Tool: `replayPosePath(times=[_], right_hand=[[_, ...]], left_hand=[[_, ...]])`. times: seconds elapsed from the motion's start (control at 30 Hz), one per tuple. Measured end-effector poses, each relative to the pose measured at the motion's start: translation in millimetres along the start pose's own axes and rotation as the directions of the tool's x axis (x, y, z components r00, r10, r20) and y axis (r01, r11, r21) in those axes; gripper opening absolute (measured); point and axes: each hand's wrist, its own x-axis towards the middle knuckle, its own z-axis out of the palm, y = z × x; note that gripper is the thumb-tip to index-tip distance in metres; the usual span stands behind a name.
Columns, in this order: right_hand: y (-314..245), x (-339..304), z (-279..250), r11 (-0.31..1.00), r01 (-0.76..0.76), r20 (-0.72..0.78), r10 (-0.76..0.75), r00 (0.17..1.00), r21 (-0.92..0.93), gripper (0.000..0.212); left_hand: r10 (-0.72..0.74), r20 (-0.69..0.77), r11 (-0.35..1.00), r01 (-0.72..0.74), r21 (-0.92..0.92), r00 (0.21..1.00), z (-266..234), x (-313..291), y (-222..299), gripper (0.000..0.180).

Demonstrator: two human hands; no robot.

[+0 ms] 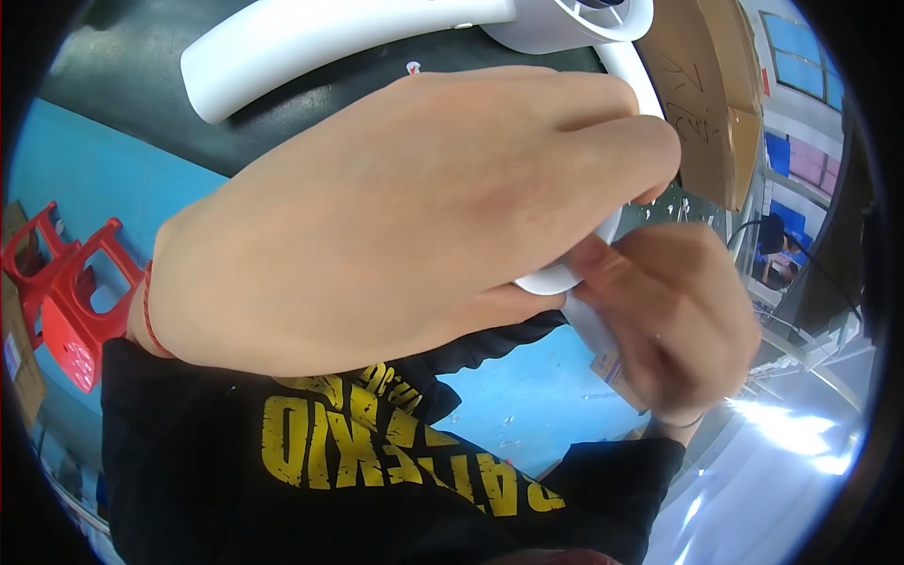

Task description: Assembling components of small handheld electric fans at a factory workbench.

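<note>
Holding on with both: my left hand (490, 188) is curled around a white piece (546, 282), fingertips mostly hidden, and my right hand (680, 320) is bunched up, thumb on the piece's edge. Past them, a curved white tube (348, 42) sits on the dark tabletop (122, 104), cardboard box (692, 104) off to the right.

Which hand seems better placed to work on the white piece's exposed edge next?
Probably the right hand: its thumb is at the exposed edge of the white piece, while the left hand appears busy gripping it.
</note>
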Motion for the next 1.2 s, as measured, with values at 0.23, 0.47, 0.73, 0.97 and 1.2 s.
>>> replayPosePath(times=[0.23, 0.47, 0.73, 0.97, 1.2], right_hand=[[4.7, -6.0, 11.0, 1.000, 0.027, -0.147, -0.028, 0.989, -0.005, 0.026], [19.6, 4.9, 2.2, 0.989, 0.056, -0.061, -0.048, 0.997, 0.138, 0.026], [4.2, 13.6, -9.6, 0.993, 0.022, 0.150, -0.005, 0.989, -0.115, 0.021], [9.2, -13.0, 3.3, 0.935, -0.178, 0.032, 0.176, 0.984, 0.306, 0.046], [0.6, -45.8, 34.7, 0.907, -0.306, -0.060, 0.336, 0.940, 0.291, 0.082]], left_hand=[[0.082, 0.025, 0.995, -0.083, 0.054, 0.996, -2.8, 0.0, -7.2, 0.046], [-0.204, 0.137, 0.979, 0.199, 0.049, 0.969, -6.4, 9.8, 12.9, 0.047], [-0.245, 0.115, 0.969, 0.242, 0.046, 0.963, 0.2, -7.5, 3.5, 0.050], [-0.243, 0.150, 0.968, 0.249, -0.027, 0.958, -7.8, -9.6, 14.0, 0.060], [-0.221, 0.229, 0.873, 0.087, 0.479, 0.948, -9.5, 18.9, 34.2, 0.050]])
